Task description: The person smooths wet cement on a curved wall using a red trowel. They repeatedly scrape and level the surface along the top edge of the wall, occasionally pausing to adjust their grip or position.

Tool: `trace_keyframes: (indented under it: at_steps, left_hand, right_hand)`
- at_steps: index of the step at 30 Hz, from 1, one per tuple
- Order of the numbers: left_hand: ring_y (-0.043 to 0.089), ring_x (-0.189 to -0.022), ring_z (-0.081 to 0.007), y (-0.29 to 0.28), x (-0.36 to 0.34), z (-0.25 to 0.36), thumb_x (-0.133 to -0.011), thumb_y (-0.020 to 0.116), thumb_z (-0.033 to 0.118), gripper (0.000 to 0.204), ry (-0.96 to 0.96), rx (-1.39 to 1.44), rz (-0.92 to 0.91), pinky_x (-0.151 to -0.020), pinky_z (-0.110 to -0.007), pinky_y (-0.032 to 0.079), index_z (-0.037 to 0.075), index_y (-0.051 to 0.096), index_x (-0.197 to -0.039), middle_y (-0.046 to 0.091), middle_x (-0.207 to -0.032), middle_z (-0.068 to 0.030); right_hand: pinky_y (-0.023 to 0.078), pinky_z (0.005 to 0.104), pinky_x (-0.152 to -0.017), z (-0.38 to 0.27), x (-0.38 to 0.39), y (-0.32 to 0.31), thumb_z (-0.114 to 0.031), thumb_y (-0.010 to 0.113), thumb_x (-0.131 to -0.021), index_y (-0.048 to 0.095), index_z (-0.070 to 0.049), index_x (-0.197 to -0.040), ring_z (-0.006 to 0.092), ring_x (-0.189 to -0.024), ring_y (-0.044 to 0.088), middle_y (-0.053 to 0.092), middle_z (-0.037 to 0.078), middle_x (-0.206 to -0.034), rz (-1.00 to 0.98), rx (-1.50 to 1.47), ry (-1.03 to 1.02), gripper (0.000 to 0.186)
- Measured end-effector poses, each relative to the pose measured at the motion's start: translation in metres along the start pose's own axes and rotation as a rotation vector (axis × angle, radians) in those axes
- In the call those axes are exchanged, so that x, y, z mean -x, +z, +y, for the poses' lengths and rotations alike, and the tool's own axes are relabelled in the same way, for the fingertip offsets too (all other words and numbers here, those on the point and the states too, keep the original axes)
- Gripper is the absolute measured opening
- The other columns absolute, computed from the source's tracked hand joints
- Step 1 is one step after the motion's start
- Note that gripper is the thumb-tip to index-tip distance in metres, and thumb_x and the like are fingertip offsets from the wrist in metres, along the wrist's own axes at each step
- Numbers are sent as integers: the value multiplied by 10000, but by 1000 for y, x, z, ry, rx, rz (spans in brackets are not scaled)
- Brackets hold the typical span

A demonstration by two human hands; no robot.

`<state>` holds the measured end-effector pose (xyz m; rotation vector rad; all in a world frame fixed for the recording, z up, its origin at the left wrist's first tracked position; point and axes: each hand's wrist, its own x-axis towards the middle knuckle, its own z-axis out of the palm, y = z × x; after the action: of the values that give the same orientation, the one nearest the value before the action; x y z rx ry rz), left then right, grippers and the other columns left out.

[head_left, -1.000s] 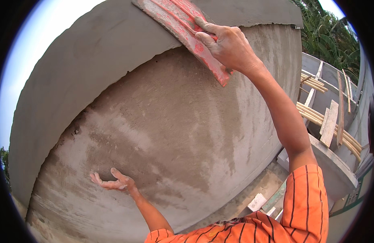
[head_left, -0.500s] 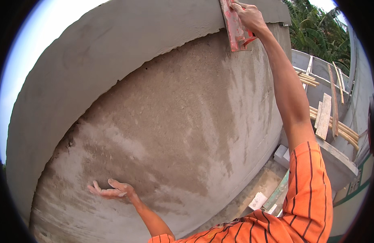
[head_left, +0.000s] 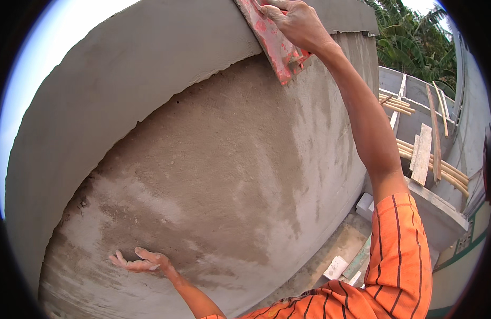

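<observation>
A red plastering float (head_left: 267, 40), smeared with grey, lies against the upper part of the wall. My right hand (head_left: 298, 24) grips its handle, with the arm stretched up. Under the float runs a band of smooth grey plaster (head_left: 134, 69) with a ragged lower edge. Below that edge the wall (head_left: 219, 149) is rough and brownish, with paler streaks. My left hand (head_left: 142, 260) is low on the left in front of the rough wall, palm up, its fingers apart and dusted with plaster. Nothing lies in it. Whether it touches the wall I cannot tell.
Bamboo poles (head_left: 442, 173) and planks (head_left: 422, 154) lie across a walled space to the right. On the ground beside the wall's foot are white blocks (head_left: 337, 267) and a greenish board (head_left: 360, 258). Leafy trees (head_left: 415, 48) stand behind at the upper right.
My right hand has moved the float left and slightly down along the plaster band, and the float leans more. My left hand sits slightly lower, still open.
</observation>
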<state>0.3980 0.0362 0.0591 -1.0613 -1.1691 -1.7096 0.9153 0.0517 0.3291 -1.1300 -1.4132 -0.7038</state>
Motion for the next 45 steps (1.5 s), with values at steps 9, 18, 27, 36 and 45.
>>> trace_keyframes:
  at_steps: [9, 18, 27, 36, 45]
  left_hand:
    - [256, -1426, -417, 20, 11, 0, -955, 479, 253, 510, -36, 58, -13, -1130, -566, 247, -24, 393, -1375, 346, -1476, -268]
    - [285, -1411, -424, 17, 5, -4, -953, 492, 282, 500, 31, 43, -3, -1113, -590, 240, -13, 407, -1348, 310, -1485, -295]
    - [299, -1386, -437, 9, 7, -19, -904, 551, 323, 550, 7, 46, -14, -1064, -599, 265, 12, 416, -1337, 269, -1485, -326]
    - [285, -1394, -460, 18, 16, -10, -916, 530, 393, 575, 59, 56, -48, -1073, -590, 252, 31, 431, -1352, 276, -1494, -318]
    - [329, -1402, -396, 13, 14, -13, -971, 490, 417, 558, 118, 5, -13, -1067, -573, 338, 28, 432, -1367, 349, -1488, -248]
  right_hand:
    - [523, 338, -874, 75, -40, -38, -320, 567, -965, 652, -38, -1210, 211, -973, 680, 707, 156, -1085, -4, -144, 320, 383]
    - [527, 407, -736, 150, 30, -77, -233, 558, -946, 676, -23, -1094, 284, -878, 647, 670, 170, -959, 148, -179, 518, 283]
    - [514, 396, -561, 159, 130, -160, -226, 563, -946, 660, -55, -1134, 213, -720, 593, 649, 85, -891, 190, -370, 743, 272]
    - [480, 230, -569, 5, 215, -130, -251, 556, -960, 594, 8, -1279, 91, -650, 592, 684, 75, -989, 49, -218, 514, 413]
    - [555, 370, -550, -170, 93, -19, -158, 653, -843, 609, 53, -928, 287, -598, 687, 671, 166, -675, -208, -282, -168, 232]
